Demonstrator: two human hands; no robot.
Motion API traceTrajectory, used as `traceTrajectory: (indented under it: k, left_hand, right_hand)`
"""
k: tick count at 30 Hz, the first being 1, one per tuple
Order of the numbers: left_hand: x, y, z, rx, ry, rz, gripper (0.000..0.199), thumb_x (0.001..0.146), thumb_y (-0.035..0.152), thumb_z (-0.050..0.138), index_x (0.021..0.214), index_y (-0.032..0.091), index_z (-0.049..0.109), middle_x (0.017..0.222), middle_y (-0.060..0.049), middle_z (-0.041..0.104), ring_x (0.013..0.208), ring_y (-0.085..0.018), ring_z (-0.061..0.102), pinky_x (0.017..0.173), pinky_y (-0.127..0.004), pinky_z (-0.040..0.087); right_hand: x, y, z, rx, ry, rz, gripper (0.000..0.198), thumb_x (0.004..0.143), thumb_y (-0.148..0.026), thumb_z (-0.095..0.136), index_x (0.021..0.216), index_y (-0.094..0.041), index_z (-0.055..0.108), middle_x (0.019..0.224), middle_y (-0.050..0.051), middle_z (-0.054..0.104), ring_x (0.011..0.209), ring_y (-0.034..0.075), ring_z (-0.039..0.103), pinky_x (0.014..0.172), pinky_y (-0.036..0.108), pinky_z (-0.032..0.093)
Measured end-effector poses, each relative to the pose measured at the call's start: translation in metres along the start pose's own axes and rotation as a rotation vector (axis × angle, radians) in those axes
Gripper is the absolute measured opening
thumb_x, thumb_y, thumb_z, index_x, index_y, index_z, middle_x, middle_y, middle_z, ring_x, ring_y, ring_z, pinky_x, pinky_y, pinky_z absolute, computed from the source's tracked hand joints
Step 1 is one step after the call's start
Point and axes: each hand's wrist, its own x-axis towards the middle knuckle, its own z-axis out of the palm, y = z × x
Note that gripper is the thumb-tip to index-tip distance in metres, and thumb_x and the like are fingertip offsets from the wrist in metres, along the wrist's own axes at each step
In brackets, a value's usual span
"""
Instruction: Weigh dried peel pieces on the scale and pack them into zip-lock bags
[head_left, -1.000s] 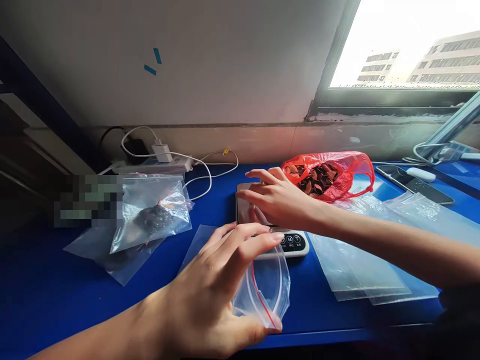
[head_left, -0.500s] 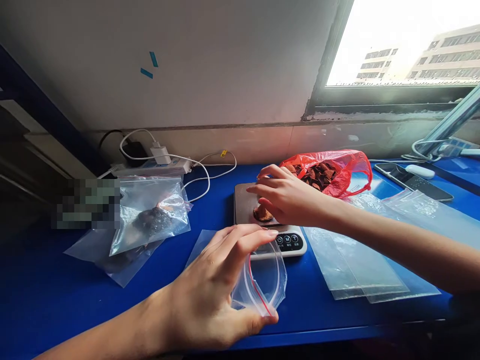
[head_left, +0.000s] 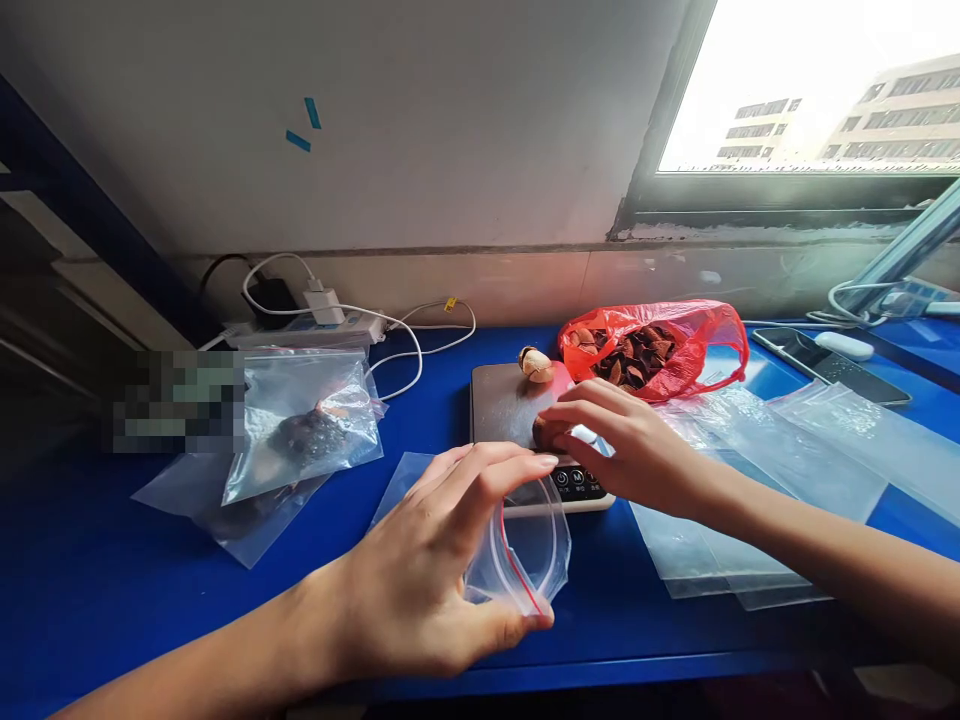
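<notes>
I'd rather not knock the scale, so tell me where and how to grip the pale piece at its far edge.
Pinch the pale piece across its rounded body, probably best from above and slightly from its left. It stands up from the flat scale plate, and the red bag sits close on its right.

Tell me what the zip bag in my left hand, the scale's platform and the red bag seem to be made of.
Zip bag: clear, glossy plastic; it's see-through, with bright highlights.
Scale platform: probably brushed metal, judging by its grey, softly reflective sheen; coated plastic is possible.
Red bag: thin, shiny plastic film, translucent and crinkled.
</notes>
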Motion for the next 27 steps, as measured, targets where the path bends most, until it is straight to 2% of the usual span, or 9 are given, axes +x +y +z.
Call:
traceTrajectory:
  k: [4,8,11,17,20,25,27]
  left_hand:
    - [-0.001,-0.004,0.002,-0.002,-0.003,-0.065,0.083,0.078,0.032,0.077,0.144,0.035,0.026,0.137,-0.008,0.051,0.115,-0.027,0.059,0.099,-0.046,0.053]
    - [-0.002,-0.007,0.004,0.042,0.054,-0.112,0.082,0.082,0.035,0.074,0.145,0.035,0.021,0.139,-0.01,0.047,0.118,-0.03,0.057,0.099,-0.052,0.052]
    - [-0.002,-0.007,0.005,0.071,0.096,-0.125,0.079,0.083,0.038,0.072,0.145,0.034,0.022,0.14,-0.011,0.045,0.121,-0.033,0.054,0.098,-0.054,0.052]
    - [0.0,-0.004,0.004,0.102,0.125,-0.094,0.082,0.08,0.034,0.075,0.144,0.034,0.023,0.137,-0.009,0.049,0.118,-0.03,0.058,0.101,-0.052,0.051]
    - [0.0,-0.004,0.005,0.12,0.13,-0.082,0.084,0.079,0.032,0.075,0.145,0.033,0.023,0.137,-0.009,0.05,0.119,-0.03,0.058,0.104,-0.054,0.048]
    - [0.0,-0.006,0.005,0.139,0.132,-0.065,0.086,0.078,0.03,0.076,0.145,0.032,0.022,0.137,-0.01,0.05,0.125,-0.033,0.055,0.106,-0.058,0.046]
    - [0.0,-0.007,0.005,0.145,0.13,-0.057,0.086,0.079,0.031,0.076,0.145,0.032,0.021,0.137,-0.011,0.049,0.126,-0.034,0.053,0.106,-0.059,0.045]
  right_hand:
    - [-0.007,-0.013,-0.005,0.167,0.123,0.175,0.013,0.092,-0.016,0.061,0.104,-0.022,0.062,0.095,0.005,0.069,0.082,0.014,0.068,0.074,0.028,0.058]
    - [-0.005,-0.026,-0.01,0.418,0.221,0.318,0.012,0.09,-0.018,0.064,0.101,-0.021,0.061,0.096,0.004,0.067,0.083,0.014,0.07,0.07,0.026,0.062]
    - [-0.006,-0.032,-0.012,0.62,0.198,0.359,0.014,0.093,-0.014,0.059,0.105,-0.021,0.06,0.099,0.004,0.066,0.086,0.012,0.071,0.07,0.023,0.062]
    - [-0.011,-0.035,-0.013,0.767,0.132,0.464,0.019,0.097,-0.015,0.054,0.112,-0.022,0.06,0.098,0.004,0.07,0.089,0.013,0.071,0.076,0.024,0.06]
    - [-0.012,-0.036,-0.011,0.813,0.124,0.471,0.022,0.096,-0.012,0.053,0.114,-0.024,0.059,0.1,0.003,0.07,0.092,0.012,0.071,0.079,0.023,0.06]
    - [-0.012,-0.036,-0.011,0.753,0.152,0.427,0.024,0.093,-0.008,0.056,0.109,-0.025,0.063,0.099,0.001,0.065,0.088,0.009,0.068,0.077,0.019,0.059]
    - [-0.011,-0.039,-0.012,0.737,0.119,0.379,0.025,0.093,-0.008,0.055,0.111,-0.025,0.063,0.1,0.002,0.063,0.09,0.011,0.068,0.076,0.021,0.059]
